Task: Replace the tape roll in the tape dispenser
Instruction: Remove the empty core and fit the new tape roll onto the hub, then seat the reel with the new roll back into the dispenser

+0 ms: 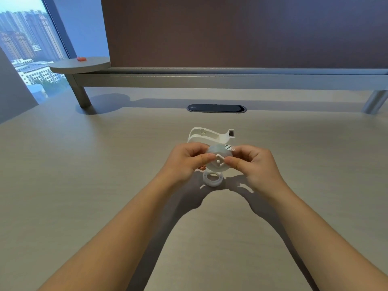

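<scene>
White roll (217,159) is held above the counter (84,164) by both grips, left hand (186,159) and right hand (255,162); dispenser (210,135) just behind, ring (212,179) below, open room around.

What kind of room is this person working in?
Probably an office high in a city building: a pale desk with a cable port, a partition screen behind it, and a window showing tower blocks.

Both bare forearms reach forward and converge; the left hand (186,159) and right hand (255,162) face each other, fingers curled, thumbs nearly meeting.
</scene>
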A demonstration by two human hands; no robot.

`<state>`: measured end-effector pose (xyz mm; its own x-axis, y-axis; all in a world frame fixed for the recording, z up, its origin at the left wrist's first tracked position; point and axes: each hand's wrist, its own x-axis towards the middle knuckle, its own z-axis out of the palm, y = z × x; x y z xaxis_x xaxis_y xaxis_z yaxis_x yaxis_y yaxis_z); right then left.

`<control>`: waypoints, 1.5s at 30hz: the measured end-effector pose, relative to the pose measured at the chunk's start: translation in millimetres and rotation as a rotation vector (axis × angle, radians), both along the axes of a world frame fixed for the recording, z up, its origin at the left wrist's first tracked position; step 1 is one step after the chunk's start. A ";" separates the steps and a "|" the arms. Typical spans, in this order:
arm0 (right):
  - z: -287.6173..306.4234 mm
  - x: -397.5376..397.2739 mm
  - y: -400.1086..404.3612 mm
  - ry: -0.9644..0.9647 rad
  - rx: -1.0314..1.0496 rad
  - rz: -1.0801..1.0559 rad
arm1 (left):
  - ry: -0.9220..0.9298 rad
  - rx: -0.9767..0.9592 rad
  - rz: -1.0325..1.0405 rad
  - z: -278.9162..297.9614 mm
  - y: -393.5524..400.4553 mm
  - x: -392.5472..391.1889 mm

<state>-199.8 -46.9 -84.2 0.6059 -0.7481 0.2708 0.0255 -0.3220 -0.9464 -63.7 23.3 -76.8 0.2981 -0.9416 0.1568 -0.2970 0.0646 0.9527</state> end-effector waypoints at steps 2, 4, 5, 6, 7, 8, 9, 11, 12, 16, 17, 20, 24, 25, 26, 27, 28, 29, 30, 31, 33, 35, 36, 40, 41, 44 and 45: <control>-0.1 1.8 0.5 -0.009 -0.006 -0.005 | -0.032 -0.009 0.016 -0.2 -0.6 2.1; 0.7 4.9 -0.6 -0.015 -0.009 -0.010 | -0.046 -0.014 0.032 0.7 -2.2 4.4; 1.5 6.5 -1.7 -0.019 -0.010 -0.012 | -0.054 -0.016 0.037 1.7 -2.9 5.3; 2.7 8.5 -3.1 -0.021 -0.014 -0.014 | -0.062 -0.021 0.042 2.6 -4.2 6.2; 4.6 10.9 -4.3 -0.018 -0.020 -0.016 | -0.066 -0.026 0.048 4.3 -5.2 7.6; 6.4 13.9 -5.8 -0.012 -0.025 -0.019 | -0.064 -0.029 0.053 6.2 -6.7 9.8; 8.9 17.3 -7.0 -0.004 -0.029 -0.024 | -0.059 -0.031 0.054 8.9 -8.4 12.4; 13.1 24.9 -11.0 0.028 -0.065 -0.052 | -0.087 -0.022 0.052 15.7 -14.6 19.4; 14.7 28.4 -13.8 0.057 -0.101 -0.079 | -0.121 -0.021 0.059 19.1 -18.4 23.8; 14.2 34.9 -31.6 0.222 -0.259 -0.244 | -0.268 -0.042 0.166 27.0 -37.5 42.4; 12.5 35.2 -35.9 0.281 -0.295 -0.279 | -0.311 -0.027 0.195 26.9 -41.3 46.1; 6.8 39.4 -44.6 0.416 -0.300 -0.294 | -0.321 0.009 0.210 24.8 -51.1 51.8; 0.8 47.6 -49.3 0.474 -0.262 -0.195 | -0.354 0.041 0.214 25.7 -58.4 54.1; -0.6 48.4 -50.3 0.473 -0.260 -0.178 | -0.374 0.049 0.212 25.7 -59.3 54.4; -1.6 49.2 -51.1 0.469 -0.260 -0.169 | -0.394 0.054 0.207 25.7 -59.9 54.5; -2.1 49.5 -51.5 0.465 -0.261 -0.166 | -0.409 0.059 0.200 25.6 -60.4 54.4; -2.3 49.8 -51.8 0.462 -0.264 -0.166 | -0.421 0.063 0.192 25.5 -60.9 54.1; -2.6 50.2 -52.0 0.462 -0.268 -0.167 | -0.431 0.063 0.185 25.3 -61.8 53.7; -3.1 50.4 -52.1 0.464 -0.271 -0.168 | -0.441 0.065 0.179 25.1 -63.1 53.3; -3.6 50.6 -52.4 0.466 -0.272 -0.169 | -0.452 0.069 0.172 25.5 -64.2 52.8; -4.2 50.8 -52.5 0.465 -0.271 -0.171 | -0.485 0.093 0.142 26.6 -65.5 51.5; -5.2 50.4 -53.0 0.458 -0.266 -0.172 | -0.557 0.136 0.105 26.8 -65.9 51.5; -5.7 50.1 -53.1 0.456 -0.263 -0.172 | -0.605 0.156 0.095 26.7 -66.0 52.1; -6.5 50.3 -53.5 0.462 -0.256 -0.175 | -0.720 0.198 0.096 26.8 -68.1 54.2; -6.3 50.5 -53.4 0.463 -0.254 -0.175 | -0.718 0.207 0.093 26.8 -68.8 54.6; -6.1 50.5 -52.5 0.454 -0.245 -0.174 | -0.575 0.209 0.071 25.0 -69.3 57.9; -6.1 50.4 -52.2 0.451 -0.242 -0.172 | -0.487 0.195 0.075 23.7 -69.2 59.3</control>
<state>-149.4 -99.1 -90.3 0.5764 -0.7950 0.1892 -0.4382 -0.4961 -0.7496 -4.4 -45.9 -53.2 0.3021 -0.9459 0.1181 -0.7053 -0.1384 0.6953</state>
